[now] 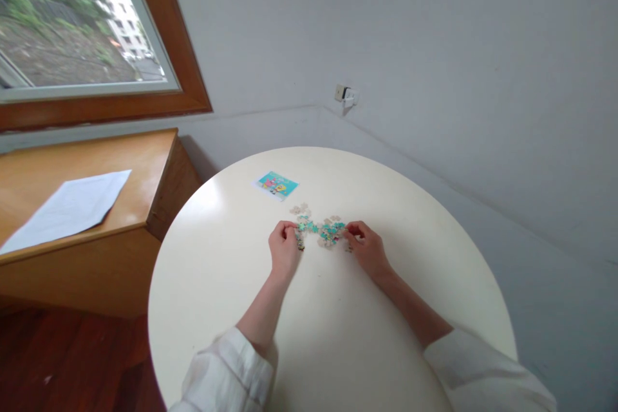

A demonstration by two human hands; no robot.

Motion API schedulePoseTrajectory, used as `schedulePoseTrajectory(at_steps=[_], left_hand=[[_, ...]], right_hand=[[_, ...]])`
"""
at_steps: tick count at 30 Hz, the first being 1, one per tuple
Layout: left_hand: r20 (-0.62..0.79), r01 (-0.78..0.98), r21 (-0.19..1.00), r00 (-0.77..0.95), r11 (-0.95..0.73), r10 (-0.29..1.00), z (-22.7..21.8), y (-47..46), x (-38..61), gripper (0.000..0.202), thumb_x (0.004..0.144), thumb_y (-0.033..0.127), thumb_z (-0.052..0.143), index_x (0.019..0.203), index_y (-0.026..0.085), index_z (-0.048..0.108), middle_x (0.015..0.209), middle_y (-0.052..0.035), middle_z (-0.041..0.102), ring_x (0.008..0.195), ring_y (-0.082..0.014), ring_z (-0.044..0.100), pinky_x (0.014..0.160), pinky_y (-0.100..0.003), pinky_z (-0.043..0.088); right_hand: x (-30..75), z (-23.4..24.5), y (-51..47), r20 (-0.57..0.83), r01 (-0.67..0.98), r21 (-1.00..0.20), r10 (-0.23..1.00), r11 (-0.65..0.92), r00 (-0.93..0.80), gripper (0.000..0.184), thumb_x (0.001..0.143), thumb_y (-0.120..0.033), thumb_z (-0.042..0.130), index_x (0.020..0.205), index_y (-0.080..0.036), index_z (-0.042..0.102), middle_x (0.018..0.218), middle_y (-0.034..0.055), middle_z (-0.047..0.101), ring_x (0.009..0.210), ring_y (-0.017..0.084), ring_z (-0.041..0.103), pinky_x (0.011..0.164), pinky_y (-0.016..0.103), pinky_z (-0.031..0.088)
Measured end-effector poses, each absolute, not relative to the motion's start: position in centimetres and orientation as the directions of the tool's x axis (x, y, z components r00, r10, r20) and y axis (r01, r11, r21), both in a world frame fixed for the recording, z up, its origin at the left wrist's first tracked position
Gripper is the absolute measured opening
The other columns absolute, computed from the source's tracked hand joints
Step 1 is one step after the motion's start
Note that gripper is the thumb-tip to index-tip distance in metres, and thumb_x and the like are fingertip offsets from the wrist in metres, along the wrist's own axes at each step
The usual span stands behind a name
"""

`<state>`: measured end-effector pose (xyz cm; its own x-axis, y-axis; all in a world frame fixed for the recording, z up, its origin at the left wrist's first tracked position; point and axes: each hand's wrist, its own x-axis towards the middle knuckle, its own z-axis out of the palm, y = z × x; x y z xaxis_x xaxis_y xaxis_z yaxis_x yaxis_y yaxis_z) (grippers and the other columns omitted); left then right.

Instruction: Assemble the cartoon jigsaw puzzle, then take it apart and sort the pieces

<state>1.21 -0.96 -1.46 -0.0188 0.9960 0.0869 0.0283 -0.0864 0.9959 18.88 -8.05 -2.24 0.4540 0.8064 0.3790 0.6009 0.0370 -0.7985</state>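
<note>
Small jigsaw puzzle pieces [331,230] lie in a loose heap on the white round table, some showing teal printed faces and others plain beige backs. At the left side of the heap, my left hand [284,246] is closed, thumb and index finger pinched on a puzzle piece at the edge of the spread. My right hand [367,248] is at the opposite side, its fingertips pinched on a puzzle piece there. Parts of both pieces are hidden by the fingers. Beyond the heap, a teal picture card [277,185] with pink and yellow cartoon figures lies flat.
The round table [232,328] stands near a wall corner. To its left is a wooden cabinet [159,199] with white paper [72,206] on top, below a wood-framed window [190,71]. A wall socket with a plug [348,98] is behind the table.
</note>
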Motion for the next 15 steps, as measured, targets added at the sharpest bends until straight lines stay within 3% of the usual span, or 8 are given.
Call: schedulePoseTrajectory(at_steps=[7,15], left_hand=[[0.102,0.044,0.994,-0.025,-0.101,0.994,-1.36,-0.98,1.08,0.017,0.068,0.021,0.041,0.065,0.017,0.057,0.046,0.0055,0.043,0.043,-0.0092,0.038,0.043,-0.020,0.028],[0.103,0.040,0.994,-0.019,-0.102,0.994,-0.89,-1.15,1.01,0.017,0.067,0.020,0.041,0.065,0.017,0.057,0.045,0.0058,0.042,0.042,-0.0091,0.037,0.043,-0.020,0.028]], right_hand=[[18.89,-2.53,-7.84,0.297,0.483,-0.875,0.812,0.021,0.502,0.030,0.074,-0.048,0.055,0.079,-0.019,0.054,0.063,0.0015,0.064,0.055,0.014,0.059,0.053,0.025,0.045],[19.21,-2.95,-7.76,0.256,0.445,-0.896,0.820,0.001,0.513,0.029,0.074,-0.048,0.055,0.081,-0.019,0.053,0.065,0.0022,0.065,0.057,0.015,0.060,0.052,0.025,0.046]])
